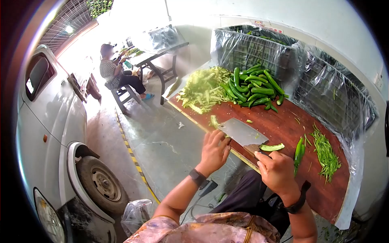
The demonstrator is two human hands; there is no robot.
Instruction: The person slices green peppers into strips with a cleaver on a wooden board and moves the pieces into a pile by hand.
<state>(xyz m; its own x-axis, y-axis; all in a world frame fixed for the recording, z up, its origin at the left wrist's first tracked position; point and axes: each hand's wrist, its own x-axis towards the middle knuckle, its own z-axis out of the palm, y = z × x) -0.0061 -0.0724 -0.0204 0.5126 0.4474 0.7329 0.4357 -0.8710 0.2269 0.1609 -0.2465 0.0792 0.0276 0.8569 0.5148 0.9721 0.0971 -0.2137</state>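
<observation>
My right hand [276, 172] grips the dark handle of a broad steel cleaver [242, 131], whose blade lies flat and points away over the near edge of the red wooden board [283, 125]. My left hand [214, 150] is at the board's edge beside the blade, fingers spread and holding nothing. A halved green pepper [272, 147] lies by the cleaver's handle end. A small green piece [214, 120] sits at the blade's tip. Two whole peppers [299, 153] lie to the right of my right hand.
A heap of whole green peppers [253, 86] and a mound of shredded pepper [204, 89] fill the far end. Thin green strips [326, 154] lie right. Plastic-lined crates [259, 48] stand behind. A white car [56, 129] is left; a person sits on a stool [117, 75].
</observation>
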